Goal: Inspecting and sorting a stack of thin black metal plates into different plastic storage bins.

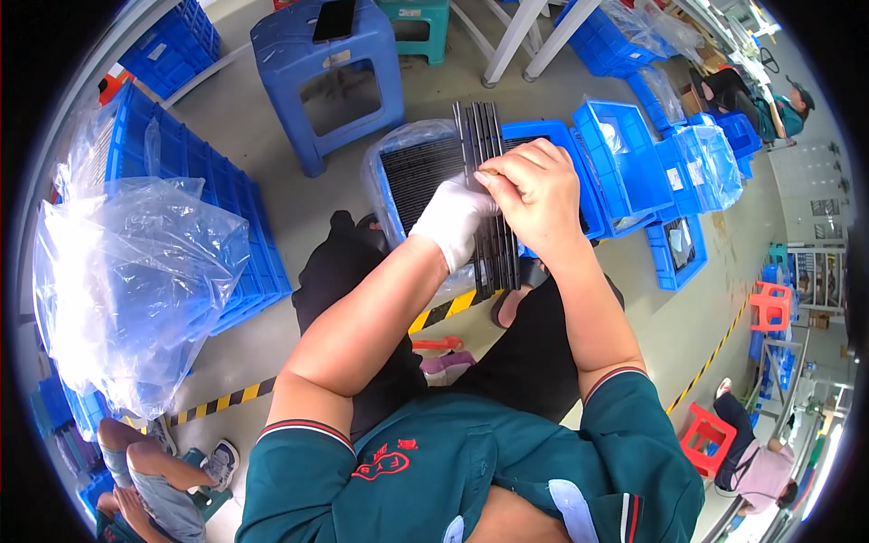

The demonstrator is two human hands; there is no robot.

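A bundle of long, thin black strips (485,136) stands out in front of me, lengthwise away from my body. My left hand (448,219), in a white glove, is closed around the bundle from its left side. Bare, my right hand (545,195) bends over the strips from the right, thumb and fingertips pinched together against them. A small brownish bit shows at those fingertips, too small to name. Below the bundle sits a blue crate (386,201) lined with clear plastic, where rows of similar black strips (418,176) lie. My hands hide part of the crate.
A blue stool (276,45) bearing a dark phone (335,20) stands beyond the crate. Stacked blue crates (222,217) under a clear plastic bag (136,271) rise at left. More blue bins (625,181) crowd the right. Other people sit at lower left and along the right.
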